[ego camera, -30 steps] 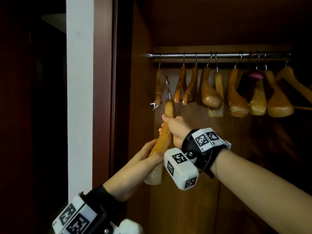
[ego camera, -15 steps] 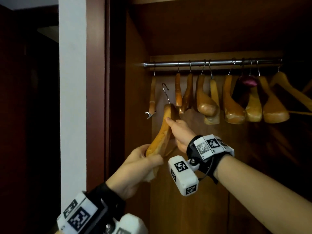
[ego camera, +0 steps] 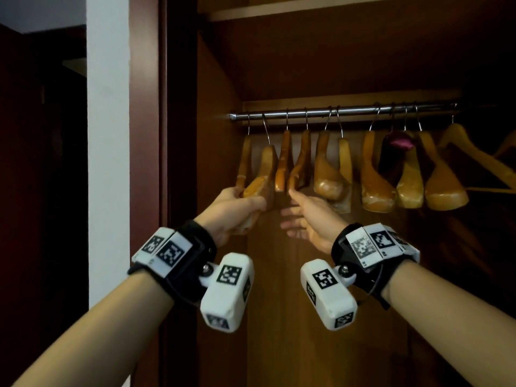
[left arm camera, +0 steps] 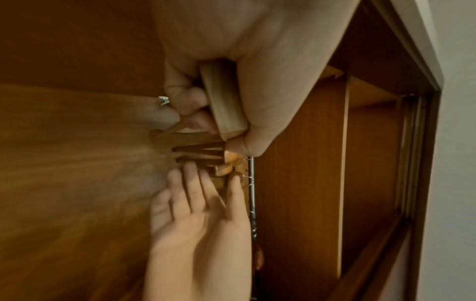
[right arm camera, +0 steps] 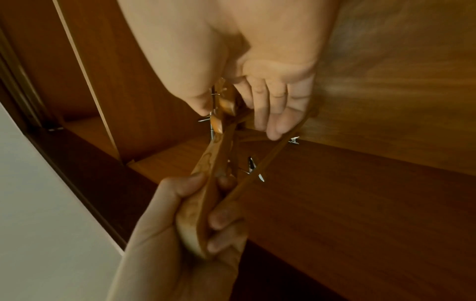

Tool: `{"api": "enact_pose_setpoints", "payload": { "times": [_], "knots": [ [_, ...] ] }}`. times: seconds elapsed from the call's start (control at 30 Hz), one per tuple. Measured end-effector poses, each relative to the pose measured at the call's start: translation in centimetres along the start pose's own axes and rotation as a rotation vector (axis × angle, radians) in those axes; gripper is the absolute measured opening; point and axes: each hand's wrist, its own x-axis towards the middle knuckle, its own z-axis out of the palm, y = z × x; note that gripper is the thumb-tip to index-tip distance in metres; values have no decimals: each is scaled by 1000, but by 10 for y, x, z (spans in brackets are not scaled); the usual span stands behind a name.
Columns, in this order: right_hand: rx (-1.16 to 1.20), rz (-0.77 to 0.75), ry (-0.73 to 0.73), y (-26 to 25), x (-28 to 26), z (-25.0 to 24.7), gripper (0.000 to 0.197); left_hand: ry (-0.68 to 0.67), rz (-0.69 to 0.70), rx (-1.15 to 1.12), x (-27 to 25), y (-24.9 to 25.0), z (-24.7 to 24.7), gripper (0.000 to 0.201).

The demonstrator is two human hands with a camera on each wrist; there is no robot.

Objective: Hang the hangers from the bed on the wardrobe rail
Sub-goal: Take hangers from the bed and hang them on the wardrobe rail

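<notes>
- About eleven wooden hangers are counted on the wardrobe rail [ego camera: 335, 110], though the far right is too dark for a sure count; two hands and two wrist cameras are seen.
- The held hanger [ego camera: 264, 174], second from the left, is of glossy honey-coloured wood with a broad rounded shoulder and a steel hook [ego camera: 266, 129]; the hook is over the rail.
- Its lower end is gripped by the left hand [ego camera: 236, 212], thumb and fingers wrapped round the wood.
- The right hand [ego camera: 307, 219] is held apart, fingers spread and loose, nothing grasped; its fingertips [right arm camera: 273, 130] are just beside the neighbouring hangers.
- One dark hanger with a purple top [ego camera: 399, 142] is hung among the wooden ones, right of middle.
- The wardrobe [ego camera: 217, 191] is of reddish-brown wood; the rail and its hangers are contained under a shelf [ego camera: 335, 7].
</notes>
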Motion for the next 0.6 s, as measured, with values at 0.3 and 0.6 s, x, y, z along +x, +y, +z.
{"api": "enact_pose_setpoints", "payload": {
  "times": [0.3, 0.6],
  "knots": [
    [-50, -61, -104, -14, -24, -28, 38, 85, 29, 164, 60, 40, -1, 17],
    [-127, -151, -120, -30, -40, -62, 38, 41, -88, 272, 92, 38, 12, 21]
  ]
}}
